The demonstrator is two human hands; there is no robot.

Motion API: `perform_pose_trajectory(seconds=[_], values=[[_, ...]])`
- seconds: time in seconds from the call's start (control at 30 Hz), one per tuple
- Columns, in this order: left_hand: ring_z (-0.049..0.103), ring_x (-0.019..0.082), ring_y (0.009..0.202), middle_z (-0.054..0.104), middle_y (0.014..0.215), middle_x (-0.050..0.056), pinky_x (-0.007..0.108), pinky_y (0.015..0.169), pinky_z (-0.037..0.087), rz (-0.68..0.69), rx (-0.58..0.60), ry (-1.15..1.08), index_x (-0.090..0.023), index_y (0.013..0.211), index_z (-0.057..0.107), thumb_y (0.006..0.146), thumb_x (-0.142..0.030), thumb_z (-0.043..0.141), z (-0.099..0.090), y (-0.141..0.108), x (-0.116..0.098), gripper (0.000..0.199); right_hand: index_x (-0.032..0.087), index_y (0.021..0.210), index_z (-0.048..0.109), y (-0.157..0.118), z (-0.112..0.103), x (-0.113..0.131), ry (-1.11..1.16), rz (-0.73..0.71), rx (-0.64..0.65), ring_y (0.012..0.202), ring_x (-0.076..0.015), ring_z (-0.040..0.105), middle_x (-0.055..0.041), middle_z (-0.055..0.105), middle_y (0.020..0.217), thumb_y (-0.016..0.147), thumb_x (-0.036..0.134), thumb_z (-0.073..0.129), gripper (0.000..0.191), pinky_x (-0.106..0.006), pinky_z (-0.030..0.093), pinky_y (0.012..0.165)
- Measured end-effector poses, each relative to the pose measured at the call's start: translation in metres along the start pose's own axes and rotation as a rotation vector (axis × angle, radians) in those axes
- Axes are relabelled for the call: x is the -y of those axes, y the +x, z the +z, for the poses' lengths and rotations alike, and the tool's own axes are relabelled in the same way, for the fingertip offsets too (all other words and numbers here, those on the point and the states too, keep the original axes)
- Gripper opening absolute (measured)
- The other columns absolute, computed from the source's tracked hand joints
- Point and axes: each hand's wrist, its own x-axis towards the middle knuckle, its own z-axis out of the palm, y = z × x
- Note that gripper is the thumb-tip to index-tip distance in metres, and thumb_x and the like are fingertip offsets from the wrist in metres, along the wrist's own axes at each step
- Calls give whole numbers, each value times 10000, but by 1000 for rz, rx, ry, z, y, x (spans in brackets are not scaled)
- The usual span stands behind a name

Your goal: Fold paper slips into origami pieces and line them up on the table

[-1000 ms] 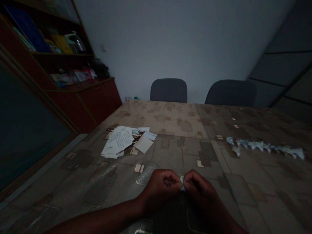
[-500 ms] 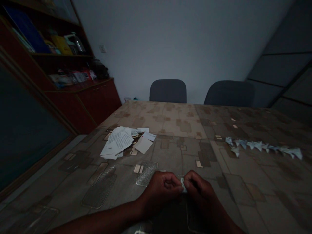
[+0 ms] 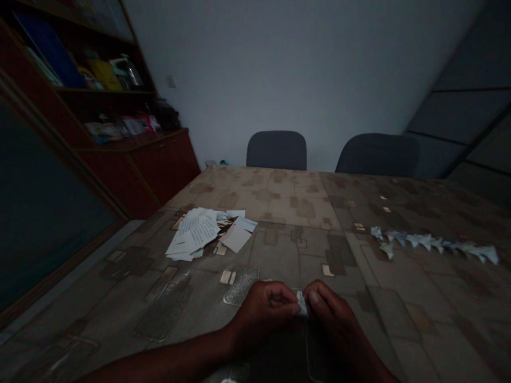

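Note:
A small piece of folded white paper (image 3: pixel 302 304) is pinched between my two hands, low in the middle of the head view. My left hand (image 3: pixel 268 307) grips its left side between thumb and fingertips. On the other side, my right hand (image 3: pixel 328 304) holds it with thumb and curled fingers. Much of the paper is hidden by the fingers. Farther off on the left lies a loose pile of printed paper sheets (image 3: pixel 196 232). At the right, several small folded paper pieces (image 3: pixel 427 242) stand in a row, with one more (image 3: pixel 387 249) in front of its left end.
The table (image 3: pixel 279 194) has a patterned cloth. Two grey chairs (image 3: pixel 276 150) stand at its far side against the wall. A red-brown cabinet (image 3: pixel 165 165) with shelves of goods is at the left.
My right hand has shifted slightly to the right, and more of the white paper shows between the fingers. The whole view has moved a little.

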Motion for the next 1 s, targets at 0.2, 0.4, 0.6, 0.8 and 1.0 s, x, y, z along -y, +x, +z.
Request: perform_pose_trajectory(seconds=[0.2,0.4,0.6,0.8,1.0], values=[[539,105,519,613,582,6,200,504,351,39,-42,12,-119,687,604,727,-350,692,2,-3,-2,250,212,705,486,0,2,4,18,9,-2,579,-145,434,36,469,617,806,404,519,220,-252,351,549],[572,119,542,628,599,10,206,519,372,8,11,-41,-125,701,608,699,-409,732,-1,0,1,309,216,691,480,0,2,0,21,13,9,598,-152,461,22,507,626,817,424,507,244,-253,356,562],[546,106,522,607,579,-6,201,520,370,-4,31,-42,-134,683,583,644,-472,776,-2,2,2,390,213,737,481,0,1,-2,28,-13,39,604,-146,439,32,475,646,860,453,466,270,-249,348,560],[502,85,509,579,574,-19,188,505,343,43,19,15,-133,679,578,713,-425,738,1,-1,1,335,211,740,467,0,2,-8,-28,-54,20,616,-143,426,39,443,657,887,431,446,266,-246,338,564],[558,105,550,613,625,-11,199,537,390,55,-10,-106,-139,759,574,705,-328,754,1,-3,2,267,207,812,515,0,3,-4,38,-6,7,620,-145,460,32,489,673,905,422,440,247,-247,367,568]])
